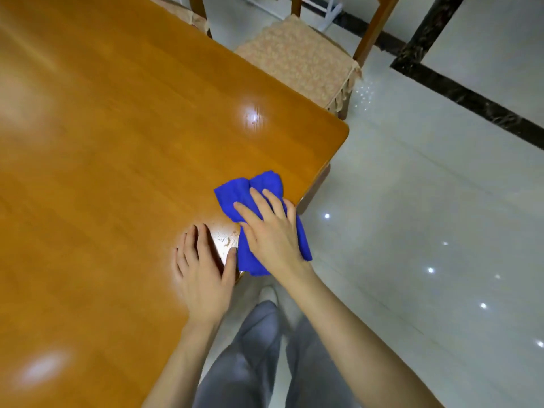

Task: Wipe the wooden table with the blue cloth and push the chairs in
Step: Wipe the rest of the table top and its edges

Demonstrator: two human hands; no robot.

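Table [117,148] of glossy orange wood above pale, dark-banded floor tiles [426,225].

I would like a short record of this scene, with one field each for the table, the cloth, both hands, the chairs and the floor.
table: wooden, glossy, with light reflections
cloth: blue, crumpled, at the table's near right edge, partly over the edge
right hand: flat on the cloth, fingers straight, pressing it down
left hand: flat on bare wood just beside the cloth
chair: cushioned seat at the far side, mostly out from under the table
second chair: only a small part shows at the top edge
floor: pale shiny tiles with dark strips
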